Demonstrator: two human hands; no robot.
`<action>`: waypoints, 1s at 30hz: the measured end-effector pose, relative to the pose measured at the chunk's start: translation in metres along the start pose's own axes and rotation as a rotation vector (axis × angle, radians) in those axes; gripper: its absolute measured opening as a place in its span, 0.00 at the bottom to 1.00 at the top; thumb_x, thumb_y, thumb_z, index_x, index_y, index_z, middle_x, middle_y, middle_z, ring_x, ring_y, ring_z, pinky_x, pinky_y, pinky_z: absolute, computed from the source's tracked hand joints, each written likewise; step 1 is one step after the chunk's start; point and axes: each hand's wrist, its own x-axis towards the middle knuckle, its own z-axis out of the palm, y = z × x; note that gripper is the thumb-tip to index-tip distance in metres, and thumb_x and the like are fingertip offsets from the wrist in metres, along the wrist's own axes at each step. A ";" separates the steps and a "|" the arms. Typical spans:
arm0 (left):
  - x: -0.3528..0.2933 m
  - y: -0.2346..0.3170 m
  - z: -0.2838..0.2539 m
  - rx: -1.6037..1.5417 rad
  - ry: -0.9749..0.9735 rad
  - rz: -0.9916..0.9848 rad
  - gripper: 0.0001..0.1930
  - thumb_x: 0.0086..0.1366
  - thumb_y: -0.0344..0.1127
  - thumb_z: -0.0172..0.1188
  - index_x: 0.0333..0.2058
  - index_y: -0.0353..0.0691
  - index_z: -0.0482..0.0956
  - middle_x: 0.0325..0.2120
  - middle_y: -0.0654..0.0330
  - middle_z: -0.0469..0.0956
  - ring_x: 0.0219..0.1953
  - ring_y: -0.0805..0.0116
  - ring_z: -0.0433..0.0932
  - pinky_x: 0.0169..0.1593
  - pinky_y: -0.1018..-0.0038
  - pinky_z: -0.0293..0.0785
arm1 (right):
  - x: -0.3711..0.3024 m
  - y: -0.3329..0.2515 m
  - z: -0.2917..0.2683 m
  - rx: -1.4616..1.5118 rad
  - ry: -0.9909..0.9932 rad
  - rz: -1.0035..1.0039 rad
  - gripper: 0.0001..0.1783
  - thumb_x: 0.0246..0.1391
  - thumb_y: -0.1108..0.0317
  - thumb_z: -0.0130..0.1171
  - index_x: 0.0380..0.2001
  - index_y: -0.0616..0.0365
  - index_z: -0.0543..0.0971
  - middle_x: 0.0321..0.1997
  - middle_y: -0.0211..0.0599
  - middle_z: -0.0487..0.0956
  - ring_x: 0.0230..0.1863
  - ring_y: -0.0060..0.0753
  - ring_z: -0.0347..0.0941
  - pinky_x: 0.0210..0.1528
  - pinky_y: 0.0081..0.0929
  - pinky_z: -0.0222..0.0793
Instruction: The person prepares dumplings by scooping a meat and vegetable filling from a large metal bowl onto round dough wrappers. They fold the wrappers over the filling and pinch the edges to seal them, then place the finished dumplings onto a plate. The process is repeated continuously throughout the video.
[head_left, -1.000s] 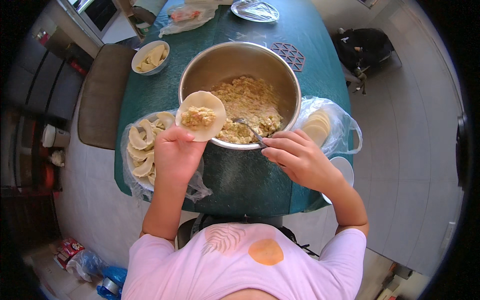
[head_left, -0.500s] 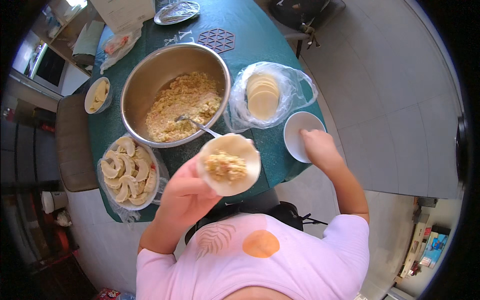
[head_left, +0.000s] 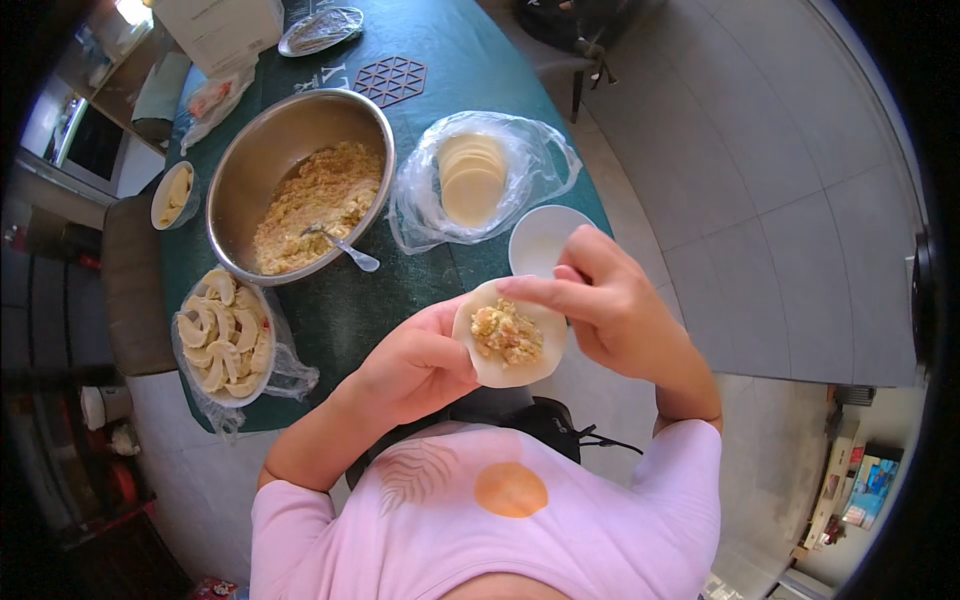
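Between the two hands, in front of the chest, a round dough wrapper (head_left: pixel 512 375) faces up toward the head camera, with a mound of crumbly filling (head_left: pixel 507 333) at its middle and a pale bare margin all round. Left hand (head_left: pixel 420 362): grasps the wrapper by its left edge, thumb on the upper face, other fingers mostly hidden. Right hand (head_left: pixel 622 322): comes in from the wrapper's right, index finger extended across to the upper rim, fingertip at the dough; remaining fingers bent. Cannot tell whether the right hand pinches the edge or only touches it. Just beyond the right hand, partly covered by it, sits a white bowl (head_left: pixel 540 232). Farther off, past the wrapper, a stack of wrappers (head_left: pixel 472 188) lies in a clear plastic bag (head_left: pixel 535 165). Left of the bag: wide steel bowl (head_left: pixel 258 150) containing filling mixture, a spoon (head_left: pixel 350 252) leaning over its near rim. Well to the left of the left hand, folded dumplings (head_left: pixel 225 335) are heaped on a plate on the green table (head_left: pixel 325 335).
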 end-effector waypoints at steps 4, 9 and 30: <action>0.004 -0.004 0.004 0.010 0.036 0.064 0.35 0.47 0.15 0.47 0.58 0.31 0.58 0.53 0.54 0.67 0.57 0.64 0.67 0.62 0.68 0.60 | -0.008 0.005 -0.004 -0.089 0.025 0.014 0.28 0.43 0.88 0.50 0.43 0.44 0.81 0.25 0.32 0.58 0.26 0.34 0.59 0.27 0.27 0.57; 0.009 -0.006 0.004 -0.015 0.086 0.109 0.37 0.44 0.14 0.46 0.59 0.30 0.58 0.53 0.51 0.68 0.58 0.61 0.67 0.62 0.66 0.60 | -0.023 0.004 -0.012 -0.063 0.081 0.094 0.28 0.40 0.89 0.50 0.42 0.47 0.82 0.24 0.33 0.59 0.26 0.33 0.59 0.26 0.25 0.57; 0.004 0.013 -0.005 -0.043 0.166 0.260 0.36 0.42 0.15 0.48 0.57 0.26 0.59 0.51 0.47 0.69 0.55 0.58 0.70 0.59 0.66 0.65 | -0.026 0.051 0.007 0.099 0.021 0.243 0.19 0.44 0.86 0.49 0.39 0.57 0.79 0.26 0.39 0.71 0.28 0.37 0.69 0.30 0.28 0.64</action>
